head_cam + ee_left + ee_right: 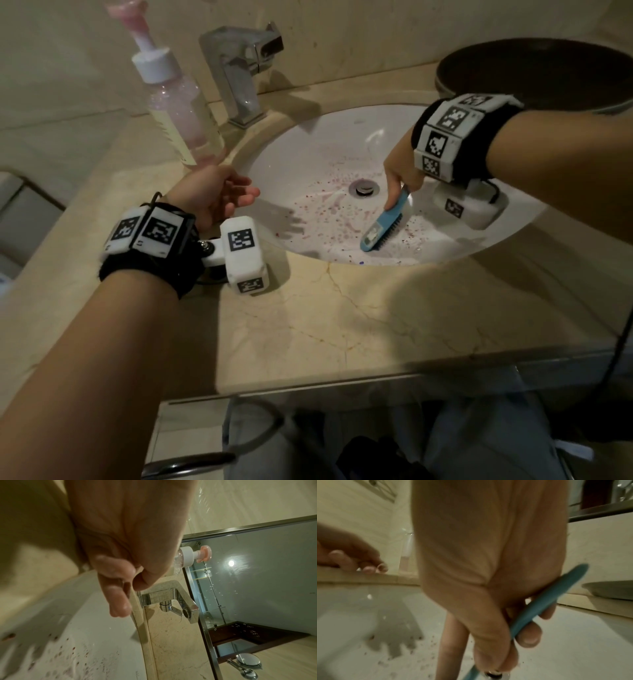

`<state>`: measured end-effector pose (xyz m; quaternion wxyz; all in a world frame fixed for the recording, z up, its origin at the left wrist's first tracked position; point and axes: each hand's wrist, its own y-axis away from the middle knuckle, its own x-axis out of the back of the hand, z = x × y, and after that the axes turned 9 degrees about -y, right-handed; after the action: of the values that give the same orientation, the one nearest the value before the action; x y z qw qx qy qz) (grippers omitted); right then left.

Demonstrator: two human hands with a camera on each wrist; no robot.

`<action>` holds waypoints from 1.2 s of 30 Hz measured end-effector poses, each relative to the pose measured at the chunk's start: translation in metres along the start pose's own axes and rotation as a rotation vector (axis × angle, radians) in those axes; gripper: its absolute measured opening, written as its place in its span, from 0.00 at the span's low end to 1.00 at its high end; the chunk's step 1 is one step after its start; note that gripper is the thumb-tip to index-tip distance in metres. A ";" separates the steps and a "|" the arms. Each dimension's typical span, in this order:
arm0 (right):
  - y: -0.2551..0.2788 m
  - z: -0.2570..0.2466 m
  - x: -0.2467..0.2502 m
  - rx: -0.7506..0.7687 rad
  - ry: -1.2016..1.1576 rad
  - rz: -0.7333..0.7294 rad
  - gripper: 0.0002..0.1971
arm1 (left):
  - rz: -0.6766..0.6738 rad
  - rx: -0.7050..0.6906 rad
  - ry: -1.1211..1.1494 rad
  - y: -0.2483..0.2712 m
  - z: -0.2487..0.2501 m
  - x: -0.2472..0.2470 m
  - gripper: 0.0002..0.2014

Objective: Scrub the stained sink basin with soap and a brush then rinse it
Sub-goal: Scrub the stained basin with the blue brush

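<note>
We hold the blue plastic brush (383,222) tight in our right hand (400,168), bristles down in the round white sink basin (342,137) near the drain, our left hand (219,192) loose and empty over the rim, while many purple spots remain to scrub, and rinsing comes after.

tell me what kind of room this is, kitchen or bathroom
Most likely a bathroom. A white oval sink basin sits under a marble counter with a chrome faucet and a pump soap bottle beside it; the left wrist view shows a wall mirror behind.
</note>
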<state>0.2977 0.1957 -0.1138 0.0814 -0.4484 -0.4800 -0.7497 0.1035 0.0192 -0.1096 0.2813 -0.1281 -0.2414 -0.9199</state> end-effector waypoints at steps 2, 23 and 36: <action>0.003 0.009 0.005 0.009 -0.072 0.008 0.23 | -0.003 0.004 0.000 0.000 0.000 0.000 0.13; 0.011 0.013 -0.003 -0.228 -0.145 -0.030 0.09 | -0.007 0.004 -0.006 -0.004 -0.001 0.001 0.13; 0.023 -0.013 0.002 0.071 -0.372 0.040 0.27 | -0.010 0.016 0.007 -0.005 -0.001 0.001 0.13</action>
<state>0.3014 0.1740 -0.0996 0.0221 -0.5856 -0.5039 -0.6345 0.1001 0.0220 -0.1118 0.2783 -0.1213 -0.2483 -0.9199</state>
